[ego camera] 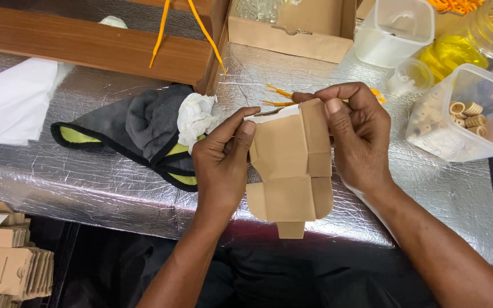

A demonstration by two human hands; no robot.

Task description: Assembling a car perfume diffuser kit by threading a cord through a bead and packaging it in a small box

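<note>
Head camera, looking down: two bare hands work a flat brown cardboard box blank [290,165] held upright over a table covered in crinkled silver foil [87,182]. The left hand [222,162], at nine o'clock of the blank, has its fingers curled closed on the blank's left edge, thumb pressed against the upper corner. The right hand [358,134], at two o'clock, pinches the top right flap, fingers bent tight over the fold and thumb flat on the face. The blank sits at the centre of the frame, its small bottom tab hanging past the table's near edge.

At ten o'clock of the hands lies a grey cloth with yellow trim [138,128], a crumpled white tissue [196,117] touching it. At two o'clock stands a clear plastic tub of small wooden rings [463,114]; at twelve, an open cardboard carton [292,25]. A stack of folded cardboard blanks [7,256] fills the eight o'clock corner.
</note>
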